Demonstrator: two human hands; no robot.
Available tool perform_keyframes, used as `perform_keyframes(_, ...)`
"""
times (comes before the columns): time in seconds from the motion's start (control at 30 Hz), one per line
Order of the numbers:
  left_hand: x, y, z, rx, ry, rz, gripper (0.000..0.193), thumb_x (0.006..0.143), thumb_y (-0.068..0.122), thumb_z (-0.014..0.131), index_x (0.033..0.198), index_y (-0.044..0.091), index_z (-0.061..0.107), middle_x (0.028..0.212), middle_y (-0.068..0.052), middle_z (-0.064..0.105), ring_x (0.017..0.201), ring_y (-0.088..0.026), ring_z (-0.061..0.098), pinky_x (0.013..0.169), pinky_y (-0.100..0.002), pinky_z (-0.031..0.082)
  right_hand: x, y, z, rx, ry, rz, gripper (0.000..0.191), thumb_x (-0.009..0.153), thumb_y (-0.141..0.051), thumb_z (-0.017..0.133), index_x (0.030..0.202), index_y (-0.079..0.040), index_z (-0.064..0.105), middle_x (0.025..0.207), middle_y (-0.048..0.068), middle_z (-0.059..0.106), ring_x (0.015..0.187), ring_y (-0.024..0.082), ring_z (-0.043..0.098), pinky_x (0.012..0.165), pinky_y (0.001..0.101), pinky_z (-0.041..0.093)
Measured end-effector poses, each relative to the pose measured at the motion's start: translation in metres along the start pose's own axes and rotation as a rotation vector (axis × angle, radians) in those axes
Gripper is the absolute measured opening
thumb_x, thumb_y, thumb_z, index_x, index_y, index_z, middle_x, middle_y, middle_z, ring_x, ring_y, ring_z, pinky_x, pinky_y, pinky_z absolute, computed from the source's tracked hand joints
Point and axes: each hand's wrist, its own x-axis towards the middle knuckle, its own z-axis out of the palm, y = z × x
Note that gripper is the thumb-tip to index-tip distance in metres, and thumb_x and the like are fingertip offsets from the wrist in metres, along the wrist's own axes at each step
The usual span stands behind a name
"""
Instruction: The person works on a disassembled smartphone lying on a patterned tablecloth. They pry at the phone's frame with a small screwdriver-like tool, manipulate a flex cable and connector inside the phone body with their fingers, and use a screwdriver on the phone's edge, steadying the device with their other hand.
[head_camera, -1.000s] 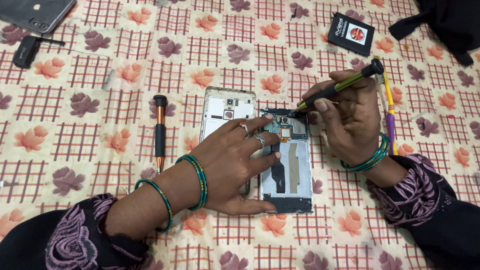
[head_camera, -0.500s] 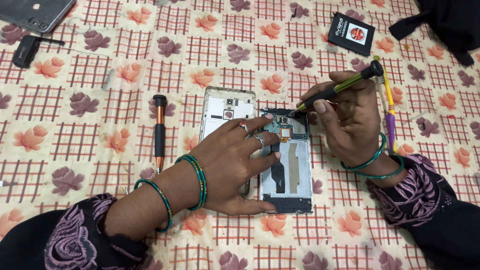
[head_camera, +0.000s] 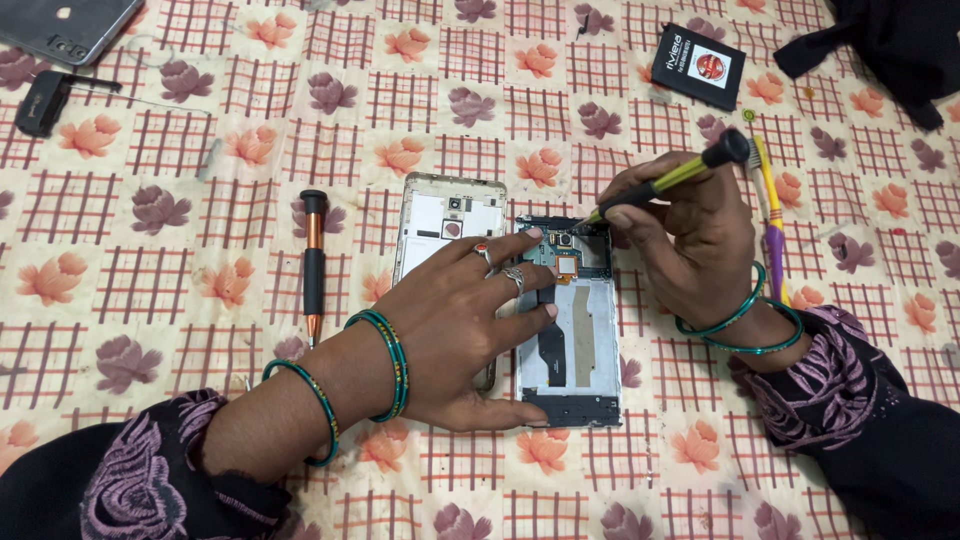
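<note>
Hands: two, both the person's own. The left hand (head_camera: 455, 330) lies flat and spread, fingers fanned out, palm down across the opened phone (head_camera: 567, 320), gripping nothing, only pressing it to the cloth. The right hand (head_camera: 690, 235) is curled closed around a yellow-green screwdriver (head_camera: 670, 182) with a black cap, its tip touching the upper end of the phone.
Phones: one opened phone, and one dark phone (head_camera: 70, 25) at the far left corner, cut off by the edge.
Back covers: one, silver, a back cover (head_camera: 445, 215) lying inside-up just left of the opened phone, partly under the left hand.
Screwdrivers: two; the second, a black-and-copper screwdriver (head_camera: 314, 265), lies alone left of the cover, tip toward the near edge.
Other items: one black battery (head_camera: 698, 66) with a red round mark, toward the far right; one yellow-and-purple toothbrush (head_camera: 770, 220) just right of the right hand; one small black tool (head_camera: 45, 100) near the left edge; one black cloth (head_camera: 885, 45) at the far right corner.
Bangles: two green on each wrist.
Surface: a cream bedsheet (head_camera: 200, 160) with red checks and printed orange and purple flowers; nothing of the room shows beyond it.
Opened phone's look: near the middle, long side running toward the person, back off, showing a silver frame, a dark board with a small camera at the top, an orange-ringed part and a black flat cable.
</note>
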Motion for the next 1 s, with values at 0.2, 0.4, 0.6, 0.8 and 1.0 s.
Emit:
perform_keyframes(0.2,0.001,0.000,0.000,-0.003,0.001,-0.001,0.072,0.080,0.066,0.071,0.111,0.000,0.075,0.133,-0.019,0.063,0.136,-0.044,0.050,0.107,-0.054,0.044,0.002,-0.008,-0.001,-0.005,-0.053,-0.024,0.034,0.110,0.009,0.051,0.141,0.000,0.040,0.126,0.016,0.066,0.115,0.016,0.068,0.103,0.0303,0.062)
perform_keyframes(0.4,0.001,0.001,0.000,0.000,-0.002,-0.005,0.072,0.079,0.066,0.072,0.111,0.001,0.075,0.133,-0.019,0.063,0.136,-0.044,0.050,0.106,-0.055,0.044,0.007,-0.015,-0.001,-0.057,-0.012,0.051,0.026,0.105,0.007,0.061,0.128,0.003,0.050,0.116,0.015,0.069,0.105,0.014,0.069,0.086,0.0255,0.060)
perform_keyframes(0.6,0.000,0.001,0.001,0.002,0.008,-0.008,0.072,0.079,0.066,0.072,0.110,0.002,0.075,0.134,-0.019,0.063,0.136,-0.044,0.050,0.104,-0.054,0.045,0.011,-0.023,-0.003,-0.075,-0.048,0.091,0.034,0.105,0.009,0.058,0.138,0.006,0.051,0.118,0.014,0.066,0.111,0.016,0.067,0.086,0.0269,0.059)
perform_keyframes(0.8,0.000,0.000,0.001,-0.007,-0.002,-0.008,0.072,0.080,0.066,0.072,0.112,0.001,0.075,0.135,-0.019,0.063,0.137,-0.044,0.050,0.104,-0.054,0.045,0.017,-0.028,-0.003,-0.061,-0.017,0.115,0.058,0.101,0.013,0.053,0.148,-0.003,0.022,0.121,0.019,0.062,0.117,0.023,0.069,0.099,0.0387,0.066)
perform_keyframes(1.0,-0.001,0.000,0.000,0.007,0.000,-0.003,0.073,0.080,0.066,0.071,0.112,0.001,0.075,0.134,-0.019,0.063,0.137,-0.044,0.050,0.105,-0.054,0.045,0.019,-0.029,-0.004,-0.118,-0.012,-0.022,0.081,0.102,0.014,0.058,0.155,-0.016,0.004,0.128,0.023,0.061,0.120,0.029,0.070,0.099,0.0423,0.062)
